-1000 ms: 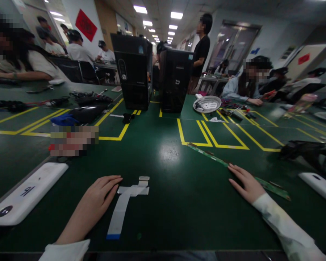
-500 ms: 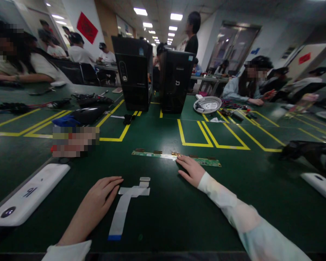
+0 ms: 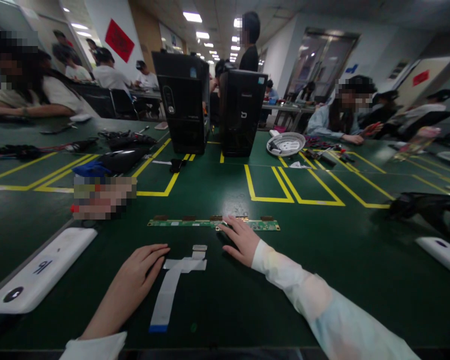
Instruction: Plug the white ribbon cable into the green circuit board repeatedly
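A long, narrow green circuit board (image 3: 189,224) lies crosswise on the table, brown tabs along its far edge. Over its right half rests my right hand (image 3: 243,241), fingers stretched out and fingertips touching the board; part of the board is hidden beneath them. My left hand (image 3: 138,270) lies flat on the table with its fingers extended, holding nothing. Just right of those fingertips is a white flat ribbon cable (image 3: 167,300) with a blue end, folded near the top and ending in a small connector (image 3: 200,248).
Two black computer towers (image 3: 182,105) stand at the back, near a white basket (image 3: 286,144). White plastic casings (image 3: 41,270) lie at left and right. Yellow tape (image 3: 272,199) marks the green tabletop. Cables and a black-and-blue item (image 3: 92,168) are at left. Other people sit around.
My right hand has shifted left, and the circuit board has slid left with it, now lying straighter across the table. My left hand and the ribbon cable have stayed put.
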`<state>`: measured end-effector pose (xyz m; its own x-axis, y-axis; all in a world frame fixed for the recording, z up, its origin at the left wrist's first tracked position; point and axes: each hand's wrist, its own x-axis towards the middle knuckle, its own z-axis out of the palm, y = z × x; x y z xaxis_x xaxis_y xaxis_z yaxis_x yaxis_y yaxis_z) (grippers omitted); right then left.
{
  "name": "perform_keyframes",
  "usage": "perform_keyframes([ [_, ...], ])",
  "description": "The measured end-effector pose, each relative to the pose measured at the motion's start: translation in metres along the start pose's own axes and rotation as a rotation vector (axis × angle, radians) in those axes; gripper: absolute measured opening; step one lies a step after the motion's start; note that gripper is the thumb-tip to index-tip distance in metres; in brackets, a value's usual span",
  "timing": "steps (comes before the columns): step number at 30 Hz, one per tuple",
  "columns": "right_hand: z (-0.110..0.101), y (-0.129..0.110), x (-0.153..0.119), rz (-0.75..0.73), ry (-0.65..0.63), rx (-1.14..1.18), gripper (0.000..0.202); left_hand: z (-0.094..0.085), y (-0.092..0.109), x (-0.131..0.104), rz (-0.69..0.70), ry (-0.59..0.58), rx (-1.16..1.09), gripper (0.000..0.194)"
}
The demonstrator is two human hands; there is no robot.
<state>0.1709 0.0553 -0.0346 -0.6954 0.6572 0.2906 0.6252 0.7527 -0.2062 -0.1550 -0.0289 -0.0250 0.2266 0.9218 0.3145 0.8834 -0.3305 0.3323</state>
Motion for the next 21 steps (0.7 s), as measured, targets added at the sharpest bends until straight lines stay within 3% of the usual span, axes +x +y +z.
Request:
perform_keyframes([
  [10, -0.022, 0.052, -0.056, 0.044, 0.122, -0.038, 0.046, 0.0, 0.0, -0.001, -0.017, -0.024, 0.005, 0.038],
  [16, -0.022, 0.056, -0.063, 0.033, 0.1, -0.058, 0.044, 0.001, 0.01, 0.001, 0.023, -0.033, -0.08, 0.035],
  [21, -0.019, 0.049, -0.058, 0.041, 0.08, -0.09, 0.045, 0.003, 0.032, 0.004, 0.158, -0.16, -0.118, 0.037],
])
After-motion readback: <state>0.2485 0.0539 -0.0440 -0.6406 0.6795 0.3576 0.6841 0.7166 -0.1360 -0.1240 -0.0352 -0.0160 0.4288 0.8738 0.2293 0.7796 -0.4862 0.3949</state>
